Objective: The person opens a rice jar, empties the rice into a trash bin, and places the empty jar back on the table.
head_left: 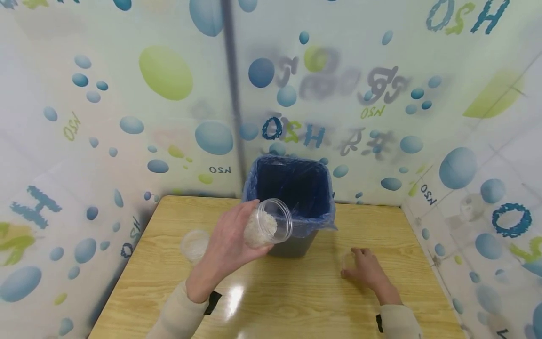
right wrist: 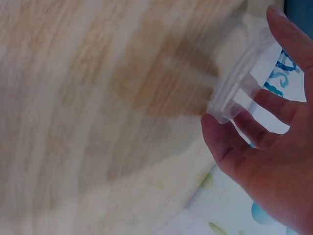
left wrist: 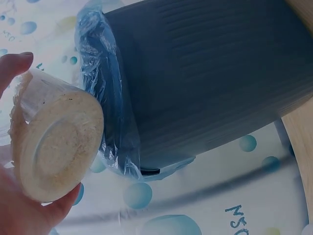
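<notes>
My left hand [head_left: 228,240] grips a clear plastic jar [head_left: 282,217] of white rice-like grains [head_left: 267,226]. The jar leans with its open mouth toward the bin [head_left: 292,247], at the near rim. In the left wrist view, grains show through the jar's base [left wrist: 61,144], and the blue liner [left wrist: 105,93] lies just beyond it. My right hand [head_left: 368,272] is low over the table, right of the bin. Between its thumb and fingers it holds a clear, round plastic lid [right wrist: 234,78] by the ridged rim.
Another clear round container [head_left: 195,245] stands on the wooden table [head_left: 338,310], left of my left hand. The bin's blue liner [head_left: 250,181] folds over its rim. Patterned curtain-like walls [head_left: 169,141] border the table at the back and sides.
</notes>
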`<act>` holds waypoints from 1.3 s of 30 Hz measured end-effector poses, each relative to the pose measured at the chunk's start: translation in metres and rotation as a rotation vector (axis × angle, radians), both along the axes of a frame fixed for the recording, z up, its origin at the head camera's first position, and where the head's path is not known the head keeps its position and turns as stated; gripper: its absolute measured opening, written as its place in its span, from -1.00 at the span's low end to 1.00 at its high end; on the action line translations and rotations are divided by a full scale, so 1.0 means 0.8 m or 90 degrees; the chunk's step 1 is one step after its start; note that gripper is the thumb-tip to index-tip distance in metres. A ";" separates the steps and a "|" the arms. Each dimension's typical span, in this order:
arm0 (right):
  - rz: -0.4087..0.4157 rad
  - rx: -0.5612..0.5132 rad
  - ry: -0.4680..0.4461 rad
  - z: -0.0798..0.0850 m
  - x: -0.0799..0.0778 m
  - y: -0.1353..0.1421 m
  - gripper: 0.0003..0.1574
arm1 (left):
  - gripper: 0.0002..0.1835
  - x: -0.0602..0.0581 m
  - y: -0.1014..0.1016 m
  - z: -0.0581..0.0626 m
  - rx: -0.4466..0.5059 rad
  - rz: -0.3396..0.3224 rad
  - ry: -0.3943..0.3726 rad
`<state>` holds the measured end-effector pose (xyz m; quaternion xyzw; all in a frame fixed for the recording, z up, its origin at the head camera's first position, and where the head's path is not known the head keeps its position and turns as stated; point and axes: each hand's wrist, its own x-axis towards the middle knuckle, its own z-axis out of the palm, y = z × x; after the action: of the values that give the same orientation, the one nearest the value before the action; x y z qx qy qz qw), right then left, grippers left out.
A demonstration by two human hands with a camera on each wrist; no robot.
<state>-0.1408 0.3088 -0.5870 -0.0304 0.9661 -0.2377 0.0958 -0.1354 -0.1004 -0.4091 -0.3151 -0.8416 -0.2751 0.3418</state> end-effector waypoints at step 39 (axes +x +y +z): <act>-0.036 -0.170 0.325 0.088 0.009 -0.027 -0.54 | 0.09 -0.014 -0.019 0.009 0.008 0.012 0.011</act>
<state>-0.1334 0.2871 -0.5165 -0.0750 0.9195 -0.3501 -0.1620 -0.1468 -0.1155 -0.4019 -0.3073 -0.8397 -0.2745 0.3538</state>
